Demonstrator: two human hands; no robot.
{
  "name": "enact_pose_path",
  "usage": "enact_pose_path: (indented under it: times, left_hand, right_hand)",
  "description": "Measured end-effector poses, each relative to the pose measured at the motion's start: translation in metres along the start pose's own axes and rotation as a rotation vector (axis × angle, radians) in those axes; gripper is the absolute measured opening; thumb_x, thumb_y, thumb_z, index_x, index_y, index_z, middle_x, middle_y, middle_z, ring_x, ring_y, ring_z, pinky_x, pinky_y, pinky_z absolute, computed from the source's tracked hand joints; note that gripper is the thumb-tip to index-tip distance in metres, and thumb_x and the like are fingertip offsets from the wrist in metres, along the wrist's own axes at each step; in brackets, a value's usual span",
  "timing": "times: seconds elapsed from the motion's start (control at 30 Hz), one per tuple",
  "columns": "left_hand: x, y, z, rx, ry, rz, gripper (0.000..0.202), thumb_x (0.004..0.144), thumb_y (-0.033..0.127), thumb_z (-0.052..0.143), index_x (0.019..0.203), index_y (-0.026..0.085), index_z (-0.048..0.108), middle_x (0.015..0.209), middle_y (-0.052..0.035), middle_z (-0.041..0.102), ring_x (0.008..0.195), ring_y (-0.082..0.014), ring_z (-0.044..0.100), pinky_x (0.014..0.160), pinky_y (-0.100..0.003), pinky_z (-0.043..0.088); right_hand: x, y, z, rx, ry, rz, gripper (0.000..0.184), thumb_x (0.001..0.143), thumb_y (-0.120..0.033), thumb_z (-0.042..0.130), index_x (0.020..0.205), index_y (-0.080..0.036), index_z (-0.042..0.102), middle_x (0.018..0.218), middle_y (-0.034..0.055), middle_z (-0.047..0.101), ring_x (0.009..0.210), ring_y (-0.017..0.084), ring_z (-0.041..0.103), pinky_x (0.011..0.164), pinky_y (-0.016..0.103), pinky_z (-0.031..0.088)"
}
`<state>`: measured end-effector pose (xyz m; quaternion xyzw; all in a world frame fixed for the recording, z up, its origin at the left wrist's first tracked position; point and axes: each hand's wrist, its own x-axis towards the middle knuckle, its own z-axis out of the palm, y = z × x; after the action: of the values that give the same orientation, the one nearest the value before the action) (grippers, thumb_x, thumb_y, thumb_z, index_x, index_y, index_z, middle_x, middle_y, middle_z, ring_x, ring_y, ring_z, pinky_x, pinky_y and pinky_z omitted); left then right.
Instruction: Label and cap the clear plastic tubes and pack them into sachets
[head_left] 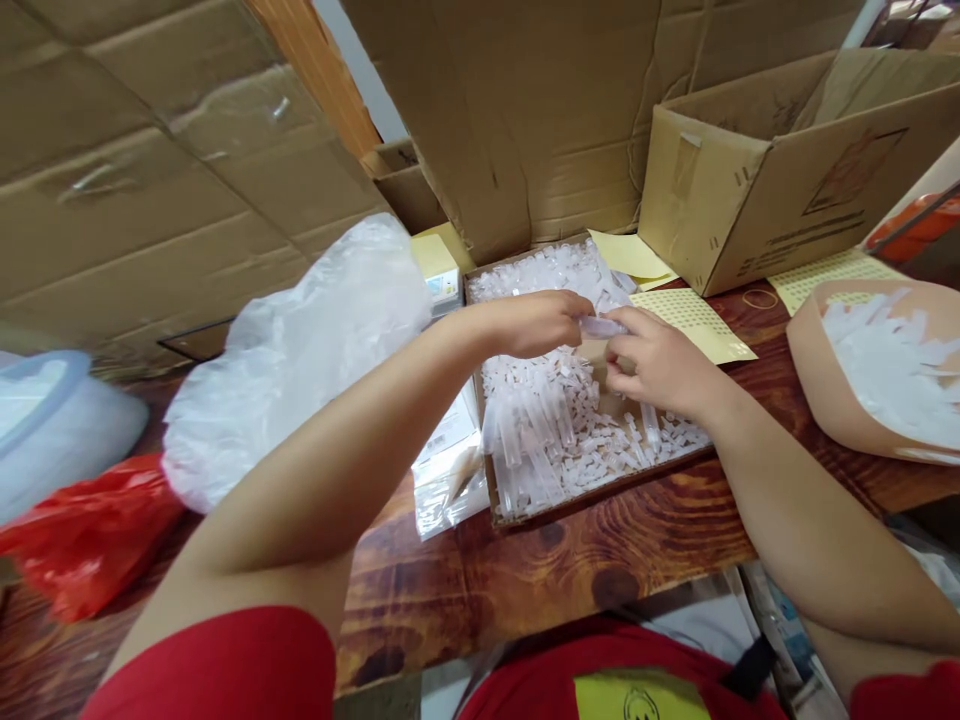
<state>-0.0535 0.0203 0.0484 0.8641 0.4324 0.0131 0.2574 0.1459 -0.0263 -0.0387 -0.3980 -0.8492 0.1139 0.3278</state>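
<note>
Both my hands meet over a shallow cardboard tray (501, 505) full of several small clear plastic pieces (559, 425). My left hand (536, 322) is closed, its fingertips pinching one end of a small clear plastic piece (600, 326). My right hand (652, 362) is closed on the other end of the same piece, fingers curled. The piece is held just above the heap in the tray.
A large white plastic bag (300, 350) lies left of the tray, a red bag (90, 535) further left. An open cardboard box (757, 170) stands at the back right, yellow sheets (694, 320) beside it. A tan container (825, 390) of white pieces sits at right.
</note>
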Motion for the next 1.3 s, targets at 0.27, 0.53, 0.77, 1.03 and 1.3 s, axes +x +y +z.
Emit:
enact_pose_path:
  times: [0.27,0.53,0.77,1.03,1.3]
  left_hand:
    - [-0.042,-0.005,0.039,-0.897,0.339,0.125,0.038,0.074,0.045,0.086,0.093,0.018,0.068,0.073,0.0009,0.064,0.059,-0.0085,0.051,0.055,-0.024,0.037]
    - [-0.072,-0.004,0.076,-1.134,0.656,0.146,0.039,0.077,0.059,0.083,0.085,0.022,0.074,0.079,0.0001,0.072,0.076,-0.0149,0.066,0.08,-0.032,0.054]
    - [-0.106,-0.009,0.085,-0.841,0.58,0.222,0.022,0.092,0.041,0.073,0.087,0.02,0.07,0.09,-0.0046,0.075,0.086,-0.0184,0.071,0.084,-0.033,0.057]
    - [-0.107,-0.012,0.079,-0.614,0.42,0.354,0.013,0.096,0.028,0.065,0.1,0.021,0.075,0.102,-0.0089,0.079,0.095,-0.0203,0.073,0.09,-0.033,0.056]
    - [-0.106,-0.017,0.078,-0.564,0.39,0.4,0.015,0.097,0.023,0.062,0.105,0.021,0.074,0.104,-0.0094,0.079,0.096,-0.0197,0.073,0.087,-0.031,0.056]
  right_hand:
    - [-0.004,-0.041,0.002,0.532,0.007,0.211,0.004,0.069,-0.022,0.07,0.069,-0.023,0.074,0.086,0.0012,0.062,0.069,0.013,0.057,0.056,0.025,0.046]
    - [-0.012,-0.057,-0.001,0.752,-0.075,0.04,0.01,0.074,-0.018,0.077,0.073,-0.027,0.078,0.128,0.0041,0.073,0.124,0.025,0.066,0.107,0.044,0.053]
    - [-0.016,-0.068,-0.006,0.542,0.508,-0.11,0.025,0.081,-0.012,0.073,0.093,-0.034,0.079,0.103,0.0021,0.078,0.094,0.021,0.074,0.084,0.04,0.064]
    - [-0.03,-0.076,-0.012,0.257,0.407,-0.238,0.036,0.086,-0.018,0.074,0.113,-0.042,0.075,0.105,-0.0006,0.082,0.086,0.02,0.08,0.074,0.035,0.067]
    - [-0.032,-0.075,-0.02,0.297,0.271,-0.253,0.041,0.083,-0.016,0.079,0.115,-0.041,0.076,0.11,-0.0011,0.082,0.096,0.021,0.08,0.084,0.034,0.069]
